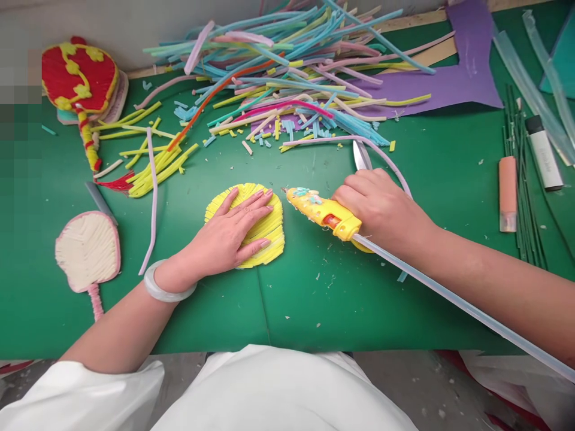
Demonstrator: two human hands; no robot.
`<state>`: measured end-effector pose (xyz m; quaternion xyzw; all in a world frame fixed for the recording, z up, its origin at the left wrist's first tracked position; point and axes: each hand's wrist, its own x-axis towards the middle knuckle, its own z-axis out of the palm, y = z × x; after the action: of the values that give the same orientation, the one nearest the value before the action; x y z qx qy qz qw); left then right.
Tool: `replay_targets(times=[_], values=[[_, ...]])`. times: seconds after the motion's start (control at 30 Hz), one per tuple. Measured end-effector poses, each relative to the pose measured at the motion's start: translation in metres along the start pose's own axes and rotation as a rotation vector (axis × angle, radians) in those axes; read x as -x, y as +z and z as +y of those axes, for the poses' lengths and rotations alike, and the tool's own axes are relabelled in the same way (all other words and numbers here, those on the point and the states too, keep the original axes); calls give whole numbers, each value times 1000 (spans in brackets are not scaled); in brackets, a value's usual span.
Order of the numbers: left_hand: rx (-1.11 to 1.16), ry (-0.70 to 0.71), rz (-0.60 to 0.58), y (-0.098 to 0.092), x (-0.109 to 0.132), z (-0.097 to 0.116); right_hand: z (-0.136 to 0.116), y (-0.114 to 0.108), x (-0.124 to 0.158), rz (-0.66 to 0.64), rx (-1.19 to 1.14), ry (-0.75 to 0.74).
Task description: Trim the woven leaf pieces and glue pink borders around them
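My left hand [236, 230] lies flat with fingers spread on a round yellow piece [268, 230] covered in rows of fuzzy strips. Part of that piece is hidden under the palm. Just to its right, my right hand [381, 206] is wrapped round a yellow hot glue gun [321, 211], its nozzle pointing left towards the piece's edge. A long clear glue stick [449, 300] runs out of the gun's back and over my right forearm. Beyond the right hand, a metal blade [360, 155], perhaps of scissors, shows partly.
Many coloured fuzzy sticks [269, 66] pile up at the back, over purple sheet [471, 84]. A red and yellow fan [74, 78] and a cream fan [87, 251] lie left. Green wires [523, 179], an orange tube [507, 191] and a white bottle [544, 152] lie right.
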<state>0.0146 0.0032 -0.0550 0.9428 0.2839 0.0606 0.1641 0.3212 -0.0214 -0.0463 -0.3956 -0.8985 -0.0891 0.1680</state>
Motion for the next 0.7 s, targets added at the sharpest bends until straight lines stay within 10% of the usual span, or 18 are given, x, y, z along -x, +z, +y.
replay_targets(times=[0.33, 0.7], values=[[-34, -5, 11, -1, 2, -1, 23, -35, 35, 177, 122, 349], [-34, -3, 46, 2, 3, -4, 118, -43, 102, -300, 166, 625]])
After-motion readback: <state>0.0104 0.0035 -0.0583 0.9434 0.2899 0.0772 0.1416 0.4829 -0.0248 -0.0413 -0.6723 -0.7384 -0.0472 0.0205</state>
